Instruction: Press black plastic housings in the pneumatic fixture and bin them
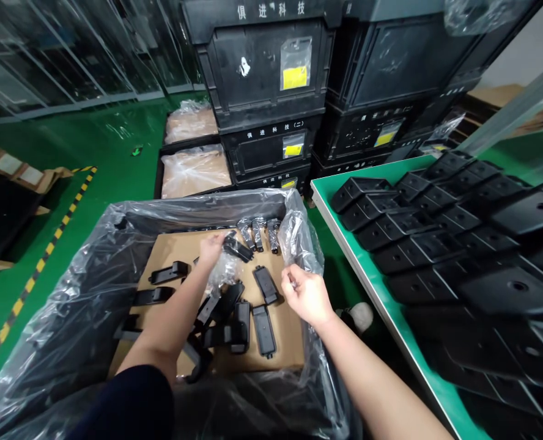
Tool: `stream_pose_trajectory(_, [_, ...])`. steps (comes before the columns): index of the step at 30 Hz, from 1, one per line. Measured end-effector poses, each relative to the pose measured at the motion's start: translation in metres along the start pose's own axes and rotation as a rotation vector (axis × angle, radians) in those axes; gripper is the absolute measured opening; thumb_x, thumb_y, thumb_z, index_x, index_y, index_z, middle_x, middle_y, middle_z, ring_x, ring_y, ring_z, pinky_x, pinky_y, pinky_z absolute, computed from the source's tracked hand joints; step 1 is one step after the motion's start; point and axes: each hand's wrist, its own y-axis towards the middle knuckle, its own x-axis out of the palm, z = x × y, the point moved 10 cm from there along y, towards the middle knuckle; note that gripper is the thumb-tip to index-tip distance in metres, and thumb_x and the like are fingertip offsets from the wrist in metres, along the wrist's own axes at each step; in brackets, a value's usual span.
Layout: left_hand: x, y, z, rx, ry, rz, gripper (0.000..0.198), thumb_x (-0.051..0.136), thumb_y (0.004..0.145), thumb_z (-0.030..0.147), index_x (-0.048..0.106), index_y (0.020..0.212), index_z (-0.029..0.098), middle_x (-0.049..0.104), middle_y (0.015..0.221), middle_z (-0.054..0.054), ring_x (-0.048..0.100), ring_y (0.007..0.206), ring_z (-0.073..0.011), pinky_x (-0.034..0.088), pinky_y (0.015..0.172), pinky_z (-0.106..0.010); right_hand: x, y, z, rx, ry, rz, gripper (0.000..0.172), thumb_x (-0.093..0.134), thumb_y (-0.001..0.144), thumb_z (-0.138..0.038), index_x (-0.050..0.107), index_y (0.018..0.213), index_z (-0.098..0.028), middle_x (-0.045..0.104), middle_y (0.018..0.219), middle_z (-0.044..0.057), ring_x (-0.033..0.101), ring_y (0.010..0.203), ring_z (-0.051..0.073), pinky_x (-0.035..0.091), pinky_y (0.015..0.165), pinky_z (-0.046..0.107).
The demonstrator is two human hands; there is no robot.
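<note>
My left hand (213, 246) reaches into a plastic-lined crate (92, 269) and grips a small black plastic part (237, 249) above a cardboard sheet (180, 247). Several more black parts (265, 330) lie loose on that cardboard, with a row of them standing at the far edge (258, 232). My right hand (304, 295) hovers at the crate's right side, fingers curled on the clear plastic liner (299, 235).
A green table (372, 275) on the right carries rows of black moulded housings (441, 226). Stacked black crates (271, 91) with yellow labels stand behind. Bagged trays (193, 168) sit on the green floor, with yellow-black tape (37, 263) at left.
</note>
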Motion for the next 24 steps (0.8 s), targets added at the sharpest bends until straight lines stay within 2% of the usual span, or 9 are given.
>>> stream_pose_trajectory(6, [-0.106, -0.033, 0.021, 0.126, 0.115, 0.308, 0.037, 0.050, 0.086, 0.049, 0.063, 0.073, 0.016, 0.059, 0.065, -0.002, 0.056, 0.066, -0.0150, 0.043, 0.068, -0.027, 0.000, 0.000, 0.000, -0.003, -0.005, 0.000, 0.021, 0.042, 0.089, -0.024, 0.058, 0.076, -0.019, 0.059, 0.058, -0.001, 0.059, 0.053, 0.012, 0.040, 0.057, 0.019])
stream_pose_trajectory(8, [-0.129, -0.041, 0.029, 0.145, 0.175, 0.402, 0.037, 0.056, 0.080, 0.052, 0.061, 0.067, 0.017, 0.056, 0.060, -0.001, 0.053, 0.062, -0.0153, 0.040, 0.067, -0.028, 0.001, 0.000, 0.000, -0.010, -0.001, -0.002, 0.021, 0.042, 0.089, -0.024, 0.058, 0.076, -0.019, 0.060, 0.059, -0.001, 0.060, 0.054, 0.012, 0.040, 0.058, 0.020])
stream_pose_trajectory(10, [-0.139, -0.046, 0.036, 0.165, 0.223, 0.454, 0.037, 0.061, 0.075, 0.052, 0.057, 0.060, 0.018, 0.053, 0.056, 0.000, 0.050, 0.058, -0.0147, 0.038, 0.066, -0.028, 0.001, 0.000, 0.000, -0.016, -0.002, -0.001, 0.020, 0.042, 0.089, -0.023, 0.058, 0.077, -0.019, 0.060, 0.060, -0.001, 0.060, 0.055, 0.012, 0.040, 0.058, 0.020])
stream_pose_trajectory(13, [-0.141, -0.047, 0.042, 0.199, 0.268, 0.486, 0.039, 0.063, 0.073, 0.048, 0.046, 0.052, 0.019, 0.047, 0.052, 0.002, 0.045, 0.054, -0.0134, 0.034, 0.062, -0.027, -0.001, 0.000, 0.000, -0.012, -0.003, 0.002, 0.021, 0.042, 0.089, -0.024, 0.058, 0.076, -0.019, 0.060, 0.060, -0.001, 0.060, 0.054, 0.012, 0.040, 0.058, 0.020])
stream_pose_trajectory(17, [-0.140, -0.047, 0.049, 0.246, 0.300, 0.493, 0.037, 0.056, 0.075, 0.033, 0.033, 0.048, 0.021, 0.034, 0.048, 0.003, 0.037, 0.050, -0.0128, 0.031, 0.058, -0.027, -0.002, -0.001, 0.000, 0.004, 0.015, 0.003, 0.022, 0.042, 0.090, -0.024, 0.058, 0.076, -0.019, 0.060, 0.060, -0.001, 0.059, 0.053, 0.011, 0.041, 0.058, 0.019])
stream_pose_trajectory(19, [-0.136, -0.045, 0.056, 0.279, 0.303, 0.470, 0.035, 0.054, 0.073, 0.027, 0.029, 0.048, 0.021, 0.035, 0.050, 0.002, 0.041, 0.054, -0.0141, 0.035, 0.061, -0.028, -0.001, -0.001, 0.000, 0.006, 0.018, 0.000, 0.021, 0.042, 0.089, -0.024, 0.058, 0.076, -0.019, 0.059, 0.059, -0.002, 0.058, 0.052, 0.011, 0.041, 0.057, 0.019])
stream_pose_trajectory(22, [-0.117, -0.036, 0.066, 0.319, 0.292, 0.380, 0.029, 0.053, 0.069, 0.019, 0.031, 0.051, 0.021, 0.052, 0.066, -0.002, 0.055, 0.075, -0.0175, 0.042, 0.073, -0.028, -0.001, -0.001, 0.000, 0.007, 0.027, 0.002, 0.020, 0.043, 0.089, -0.023, 0.058, 0.076, -0.019, 0.060, 0.059, -0.002, 0.059, 0.052, 0.011, 0.041, 0.057, 0.019])
stream_pose_trajectory(24, [-0.089, -0.023, 0.069, 0.314, 0.284, 0.271, 0.024, 0.052, 0.070, 0.017, 0.035, 0.053, 0.020, 0.060, 0.078, -0.003, 0.058, 0.083, -0.0174, 0.044, 0.075, -0.027, -0.001, 0.000, 0.000, 0.006, 0.030, 0.001, 0.020, 0.043, 0.089, -0.024, 0.059, 0.077, -0.019, 0.060, 0.060, -0.002, 0.059, 0.054, 0.011, 0.041, 0.058, 0.019])
